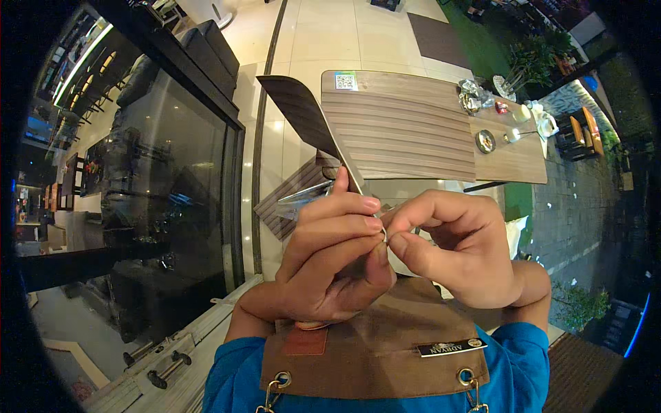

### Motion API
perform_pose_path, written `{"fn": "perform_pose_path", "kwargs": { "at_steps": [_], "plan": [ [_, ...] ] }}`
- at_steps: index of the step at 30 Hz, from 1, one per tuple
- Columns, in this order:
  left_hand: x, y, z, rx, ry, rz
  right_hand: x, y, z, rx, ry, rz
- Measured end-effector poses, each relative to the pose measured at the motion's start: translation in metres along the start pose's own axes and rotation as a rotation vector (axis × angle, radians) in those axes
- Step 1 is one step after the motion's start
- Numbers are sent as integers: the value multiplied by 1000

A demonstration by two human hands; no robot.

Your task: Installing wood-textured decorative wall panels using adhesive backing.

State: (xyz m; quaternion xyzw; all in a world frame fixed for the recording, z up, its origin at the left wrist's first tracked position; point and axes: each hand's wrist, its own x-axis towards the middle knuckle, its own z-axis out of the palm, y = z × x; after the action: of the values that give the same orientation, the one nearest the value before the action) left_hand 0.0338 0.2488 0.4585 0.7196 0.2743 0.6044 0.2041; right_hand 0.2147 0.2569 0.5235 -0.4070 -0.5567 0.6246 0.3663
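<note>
In front of my chest my left hand [337, 255] grips the near end of a thin dark striped placemat [299, 110]. The sheet is seen almost edge-on and curves up and away toward the far left. One finger lies behind it and the others bend over the edge. My right hand [454, 241] is closed, with thumb and forefinger pinched at the edge beside my left fingertips. A small pale bit shows between the two hands, too small to name. Whatever the right fingers pinch is hidden.
Ahead stands a wooden table [506, 165] with a striped mat [399, 127] and a square code card [345, 81]. An ashtray [485, 141], crumpled foil or plastic [471, 96] and a red can [501, 108] sit on its right end. A glass door [179, 179] borders the left.
</note>
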Motion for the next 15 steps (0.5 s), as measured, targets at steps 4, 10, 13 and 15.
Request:
{"fn": "perform_pose_path", "kwargs": {
  "at_steps": [4,10,13,15],
  "plan": [
    [1,-1,-2,2,-3,9,2,-3,-1,7,-79,37],
    [2,0,-3,3,-1,15,2,-1,5,31,-4,20],
    [3,0,-3,4,10,16,2,-1,4,42,-9,11],
    [3,-1,-2,0,3,24,3,-1,4,26,-13,4]
  ]
}}
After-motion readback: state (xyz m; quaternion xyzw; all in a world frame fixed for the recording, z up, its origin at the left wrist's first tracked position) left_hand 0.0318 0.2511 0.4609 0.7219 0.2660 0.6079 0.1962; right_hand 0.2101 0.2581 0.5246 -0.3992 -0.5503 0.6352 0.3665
